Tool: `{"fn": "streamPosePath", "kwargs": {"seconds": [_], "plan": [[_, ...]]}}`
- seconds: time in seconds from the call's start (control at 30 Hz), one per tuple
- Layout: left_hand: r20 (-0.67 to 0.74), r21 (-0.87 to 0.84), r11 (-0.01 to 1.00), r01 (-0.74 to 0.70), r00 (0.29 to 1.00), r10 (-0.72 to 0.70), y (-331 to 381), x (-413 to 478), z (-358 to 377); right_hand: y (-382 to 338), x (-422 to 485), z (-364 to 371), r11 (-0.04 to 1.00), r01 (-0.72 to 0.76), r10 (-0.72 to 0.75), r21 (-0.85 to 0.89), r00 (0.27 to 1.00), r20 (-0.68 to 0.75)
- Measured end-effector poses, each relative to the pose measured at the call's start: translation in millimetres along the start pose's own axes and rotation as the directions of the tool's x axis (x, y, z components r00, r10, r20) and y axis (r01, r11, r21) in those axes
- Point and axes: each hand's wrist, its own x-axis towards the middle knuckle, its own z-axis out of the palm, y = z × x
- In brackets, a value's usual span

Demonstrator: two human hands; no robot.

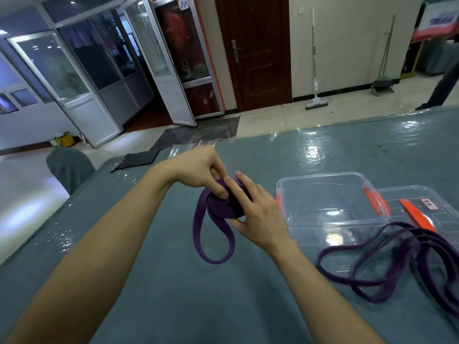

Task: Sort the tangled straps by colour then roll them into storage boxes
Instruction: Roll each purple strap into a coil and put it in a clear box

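A purple strap [211, 244] is partly wound into a flat roll above the grey-green table [173, 294]; its loose end hangs down in a loop. My left hand [198, 170] pinches the roll from above with thumb and fingers. My right hand [253, 212] cups the roll from the right, fingers curled round its edge. A clear storage box [330, 202] with orange latches stands empty just right of my hands. More dark purple straps [397, 269] lie tangled at the right, partly over the box's clear lid [427, 207].
The table is covered with glossy clear plastic. A grey chair back [69, 170] stands beyond the left edge. A person's leg [444, 88] shows on the floor at the far right. Doors and a mop [316, 95] stand at the back wall.
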Motion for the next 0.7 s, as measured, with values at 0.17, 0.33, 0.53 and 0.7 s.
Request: {"fn": "streamPosePath", "kwargs": {"seconds": [0.17,0.33,0.53,0.7], "plan": [[-0.126,-0.413,0.91,-0.044,0.992,-0.009,-38,-14,34,16,-2,-3,0.99,-0.144,0.142,-0.003,0.983,-0.115],[-0.147,-0.708,0.704,0.059,0.963,-0.228,-91,-23,121,39,-6,-15,0.955,-0.297,0.289,-0.017,0.94,-0.179],[-0.15,-0.843,0.535,0.053,0.933,-0.329,-112,-12,177,49,-9,-22,0.936,-0.352,0.343,-0.014,0.92,-0.191],[-0.015,-0.957,0.275,0.088,0.936,-0.352,-100,1,204,47,-7,-23,0.937,-0.35,0.34,-0.014,0.918,-0.203]]}}
